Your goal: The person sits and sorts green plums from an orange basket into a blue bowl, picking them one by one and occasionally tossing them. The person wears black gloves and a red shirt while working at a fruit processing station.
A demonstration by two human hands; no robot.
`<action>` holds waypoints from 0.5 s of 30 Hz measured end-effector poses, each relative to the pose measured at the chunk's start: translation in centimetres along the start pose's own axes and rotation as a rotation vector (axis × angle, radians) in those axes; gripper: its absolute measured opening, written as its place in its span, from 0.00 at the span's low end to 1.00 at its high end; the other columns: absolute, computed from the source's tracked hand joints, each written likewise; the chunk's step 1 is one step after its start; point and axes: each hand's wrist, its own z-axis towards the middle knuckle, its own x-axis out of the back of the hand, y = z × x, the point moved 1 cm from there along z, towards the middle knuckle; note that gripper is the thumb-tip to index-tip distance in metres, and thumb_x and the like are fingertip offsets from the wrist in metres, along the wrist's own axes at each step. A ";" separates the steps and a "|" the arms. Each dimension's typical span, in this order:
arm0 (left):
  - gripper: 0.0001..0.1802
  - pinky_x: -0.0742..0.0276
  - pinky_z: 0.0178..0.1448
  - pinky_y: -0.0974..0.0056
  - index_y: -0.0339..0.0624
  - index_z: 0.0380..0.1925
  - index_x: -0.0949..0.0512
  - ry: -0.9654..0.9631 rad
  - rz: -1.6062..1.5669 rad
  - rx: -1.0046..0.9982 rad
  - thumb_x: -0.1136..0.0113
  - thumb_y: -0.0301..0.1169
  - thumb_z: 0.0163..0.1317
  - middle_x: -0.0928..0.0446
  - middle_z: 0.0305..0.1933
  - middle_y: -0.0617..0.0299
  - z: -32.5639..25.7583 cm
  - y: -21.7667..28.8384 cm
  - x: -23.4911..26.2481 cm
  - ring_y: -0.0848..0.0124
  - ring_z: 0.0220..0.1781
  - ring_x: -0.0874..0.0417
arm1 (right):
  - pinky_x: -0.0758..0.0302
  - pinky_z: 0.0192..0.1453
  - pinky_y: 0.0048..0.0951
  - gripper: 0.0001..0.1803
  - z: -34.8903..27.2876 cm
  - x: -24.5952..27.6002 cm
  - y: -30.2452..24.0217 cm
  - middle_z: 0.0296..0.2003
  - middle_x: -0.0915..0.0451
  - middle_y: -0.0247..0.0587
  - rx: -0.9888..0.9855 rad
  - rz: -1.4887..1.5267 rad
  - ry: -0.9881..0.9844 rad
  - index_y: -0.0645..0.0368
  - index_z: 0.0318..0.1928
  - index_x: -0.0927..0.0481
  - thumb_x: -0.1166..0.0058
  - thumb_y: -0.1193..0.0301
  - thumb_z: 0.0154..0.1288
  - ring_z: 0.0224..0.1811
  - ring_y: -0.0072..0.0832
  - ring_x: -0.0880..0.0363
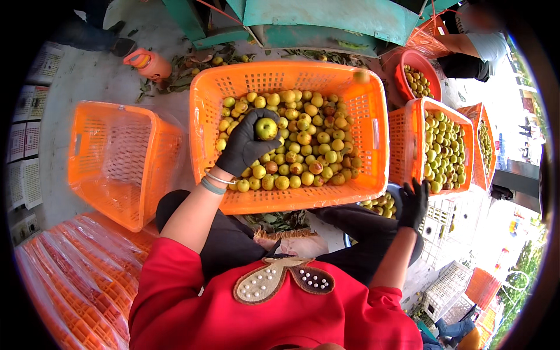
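Note:
In front of me stands a big orange plastic crate (289,201), lined with clear film. It is partly filled with round yellow-green fruit (303,138), some blushed brown. My left hand (248,139), in a black glove, is over the crate's left part, its fingers closed round one greenish fruit (266,129) with a brown spot. At the lower right, my right hand (413,204), also black-gloved, has its fingers apart with nothing visible in it. It is beside the near corner of a second orange crate (415,140) holding greener fruit (443,151).
An orange crate (146,175) with film inside stands at left, above film-wrapped stacked crates (87,274). Fruit also fills a red basin (434,67) and a tub partly under my right arm. An orange gas cylinder (153,65) and green metal machine (326,17) stand beyond; a person sits far right.

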 end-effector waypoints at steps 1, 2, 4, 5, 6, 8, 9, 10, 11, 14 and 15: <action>0.22 0.25 0.55 0.67 0.44 0.45 0.30 -0.027 -0.031 0.017 0.34 0.20 0.51 0.27 0.47 0.64 -0.1 0.2 -0.1 0.74 0.51 0.26 | 0.23 0.43 0.33 0.25 -2.5 -3.6 -1.9 0.48 0.24 0.44 -0.062 0.257 -0.001 0.56 0.59 0.31 0.44 0.67 0.62 0.40 0.31 0.23; 0.22 0.25 0.55 0.67 0.45 0.44 0.30 -0.054 -0.060 0.038 0.33 0.20 0.50 0.27 0.47 0.64 -0.2 0.3 -0.1 0.74 0.50 0.26 | 0.20 0.38 0.29 0.24 -4.8 -7.1 -3.3 0.45 0.21 0.43 -0.098 0.299 -0.014 0.57 0.57 0.28 0.41 0.70 0.61 0.35 0.29 0.19; 0.25 0.25 0.55 0.66 0.45 0.44 0.30 -0.065 -0.113 0.034 0.30 0.19 0.47 0.26 0.47 0.64 -0.2 -0.2 -0.3 0.73 0.50 0.25 | 0.21 0.37 0.26 0.18 -6.2 -11.0 -1.4 0.40 0.19 0.39 -0.071 0.322 -0.179 0.59 0.54 0.25 0.45 0.74 0.63 0.33 0.24 0.20; 0.25 0.25 0.56 0.66 0.45 0.44 0.29 -0.074 -0.113 0.024 0.30 0.20 0.46 0.26 0.47 0.63 -0.2 -0.4 -0.3 0.73 0.51 0.25 | 0.23 0.37 0.23 0.15 -7.7 -13.0 -1.6 0.38 0.19 0.37 0.006 0.284 -0.258 0.60 0.52 0.23 0.47 0.77 0.65 0.34 0.22 0.21; 0.25 0.26 0.57 0.66 0.44 0.44 0.29 -0.083 -0.113 0.015 0.29 0.20 0.46 0.25 0.47 0.63 -0.2 -0.4 -0.3 0.73 0.51 0.25 | 0.24 0.39 0.22 0.14 -9.0 -15.0 -1.9 0.38 0.19 0.35 0.083 0.362 -0.389 0.61 0.51 0.23 0.47 0.78 0.65 0.35 0.20 0.22; 0.26 0.26 0.57 0.66 0.43 0.44 0.29 -0.097 -0.085 0.029 0.28 0.21 0.45 0.25 0.47 0.63 -0.2 -0.1 -0.5 0.73 0.51 0.25 | 0.23 0.42 0.22 0.13 -12.0 -18.4 -4.3 0.39 0.19 0.34 0.153 0.337 -0.550 0.62 0.50 0.23 0.48 0.80 0.64 0.38 0.20 0.22; 0.26 0.26 0.58 0.65 0.43 0.45 0.28 -0.115 -0.075 0.036 0.28 0.21 0.45 0.25 0.48 0.63 0.0 0.2 -1.0 0.73 0.52 0.25 | 0.23 0.44 0.22 0.13 -12.9 -19.5 -4.7 0.39 0.19 0.35 0.144 0.352 -0.613 0.63 0.50 0.23 0.48 0.80 0.65 0.39 0.20 0.21; 0.27 0.28 0.60 0.65 0.40 0.47 0.28 -0.128 -0.024 0.042 0.27 0.22 0.45 0.26 0.50 0.61 -0.1 0.8 -1.3 0.70 0.54 0.25 | 0.23 0.45 0.21 0.13 -13.9 -20.3 -7.2 0.41 0.20 0.35 0.037 0.259 -0.666 0.63 0.51 0.23 0.48 0.77 0.66 0.40 0.20 0.21; 0.28 0.29 0.61 0.65 0.39 0.48 0.28 -0.121 0.085 -0.030 0.28 0.22 0.46 0.26 0.52 0.59 -0.5 0.7 -1.4 0.69 0.56 0.26 | 0.24 0.47 0.21 0.16 -14.5 -21.5 -7.8 0.45 0.21 0.37 -0.080 0.370 -0.770 0.63 0.54 0.25 0.48 0.73 0.68 0.44 0.21 0.22; 0.32 0.29 0.61 0.61 0.42 0.50 0.25 -0.149 0.453 -0.340 0.24 0.34 0.42 0.26 0.54 0.51 -0.9 0.3 -2.5 0.61 0.60 0.26 | 0.30 0.57 0.25 0.29 -15.9 -24.2 -7.5 0.52 0.27 0.37 -0.276 0.575 -0.889 0.61 0.62 0.34 0.42 0.66 0.63 0.53 0.22 0.29; 0.34 0.28 0.59 0.62 0.43 0.52 0.25 -0.195 0.502 -0.331 0.24 0.35 0.41 0.26 0.55 0.52 -1.1 0.4 -2.8 0.62 0.60 0.26 | 0.30 0.56 0.25 0.27 -16.5 -24.5 -6.8 0.51 0.26 0.35 -0.259 0.595 -0.858 0.61 0.60 0.33 0.42 0.66 0.63 0.53 0.22 0.29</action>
